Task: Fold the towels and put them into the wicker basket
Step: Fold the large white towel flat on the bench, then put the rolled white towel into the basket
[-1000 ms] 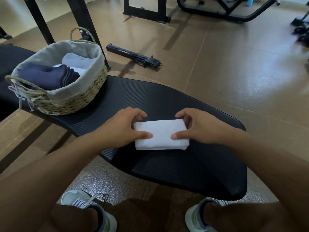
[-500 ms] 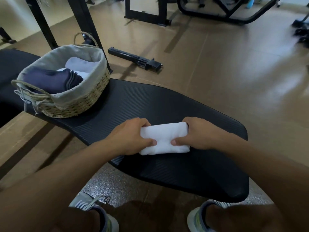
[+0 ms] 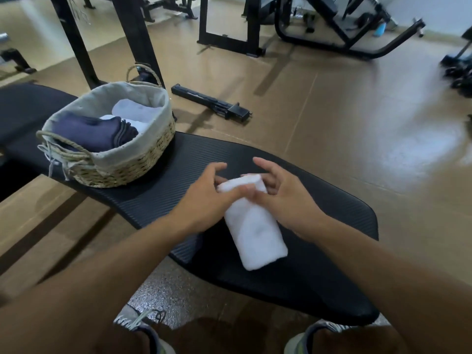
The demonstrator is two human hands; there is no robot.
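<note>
Folding looks done: both hands (image 3: 204, 200) (image 3: 286, 200) pinch the towel (image 3: 255, 233) with curled fingers above the tabletop (image 3: 332, 208); next, carry it to the basket (image 3: 143, 159) at the left end.

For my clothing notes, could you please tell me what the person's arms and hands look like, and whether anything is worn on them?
Both forearms are bare right up to the frame's edge: no sleeves show. The left hand and right hand wear no gloves, and no rings, watch or wristbands can be seen. The fingers are blurred, so finer details cannot be told.
</note>
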